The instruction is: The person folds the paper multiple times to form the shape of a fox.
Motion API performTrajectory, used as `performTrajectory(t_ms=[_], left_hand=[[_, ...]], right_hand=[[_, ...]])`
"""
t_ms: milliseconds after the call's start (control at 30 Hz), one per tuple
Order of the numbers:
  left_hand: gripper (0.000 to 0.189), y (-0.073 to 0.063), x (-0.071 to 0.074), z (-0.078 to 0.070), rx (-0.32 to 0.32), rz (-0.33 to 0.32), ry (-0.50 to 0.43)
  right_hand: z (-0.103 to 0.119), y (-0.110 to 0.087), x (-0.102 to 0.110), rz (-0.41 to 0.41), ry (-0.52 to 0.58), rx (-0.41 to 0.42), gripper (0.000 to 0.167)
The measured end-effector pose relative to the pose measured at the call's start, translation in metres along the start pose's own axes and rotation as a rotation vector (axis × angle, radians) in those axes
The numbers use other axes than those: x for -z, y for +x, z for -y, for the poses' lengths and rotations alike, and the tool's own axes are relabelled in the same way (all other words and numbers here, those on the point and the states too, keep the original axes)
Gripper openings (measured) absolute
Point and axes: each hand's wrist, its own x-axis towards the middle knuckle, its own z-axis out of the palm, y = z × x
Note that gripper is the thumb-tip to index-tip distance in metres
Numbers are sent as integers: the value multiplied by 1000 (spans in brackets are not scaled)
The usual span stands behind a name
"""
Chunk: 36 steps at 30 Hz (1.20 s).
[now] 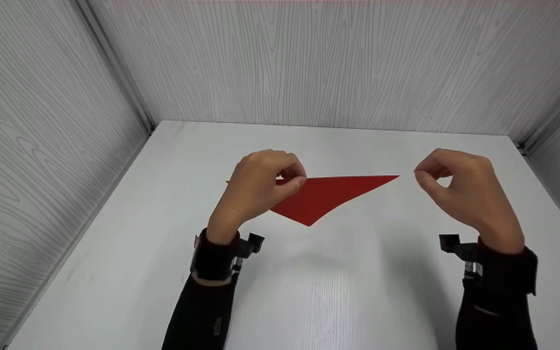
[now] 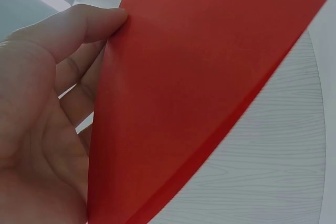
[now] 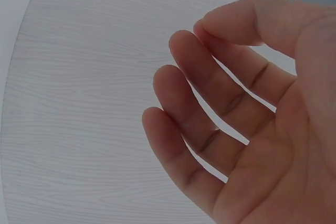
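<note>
Black sleeves (image 1: 200,318) below the red sheet (image 1: 326,194); left hand (image 1: 255,182) pinching its long edge; empty right hand (image 1: 469,187), thumb meeting forefinger, just beside its right tip.

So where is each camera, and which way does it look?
Head: on the person's head, looking forward and down at the red sheet and white tabletop; left hand, right hand and dark sleeves show.
Left wrist: worn there, facing the red sheet; the left hand shows from its palm side.
Right wrist: worn there, facing the right hand's palm side, a wood-grain panel behind.
Shared: head and left wrist both show the left hand pinching the red sheet.
</note>
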Motion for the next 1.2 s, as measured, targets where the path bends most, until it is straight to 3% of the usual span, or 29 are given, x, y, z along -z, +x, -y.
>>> performTrajectory(t_ms=[167, 267, 600, 800, 1200], left_hand=[[10, 1, -8, -3, -13, 4, 7], [11, 3, -15, -7, -27, 13, 11], [11, 5, -29, -14, -72, 34, 37], [11, 6, -30, -15, -77, 31, 40], [9, 6, -34, -19, -90, 28, 43]], right_hand=[[11, 2, -10, -91, 26, 61, 15], [24, 4, -22, -103, 12, 101, 17], [53, 8, -62, 25, -21, 224, 24], [51, 8, -68, 72, -32, 209, 13], [50, 7, -71, 89, -31, 219, 13]])
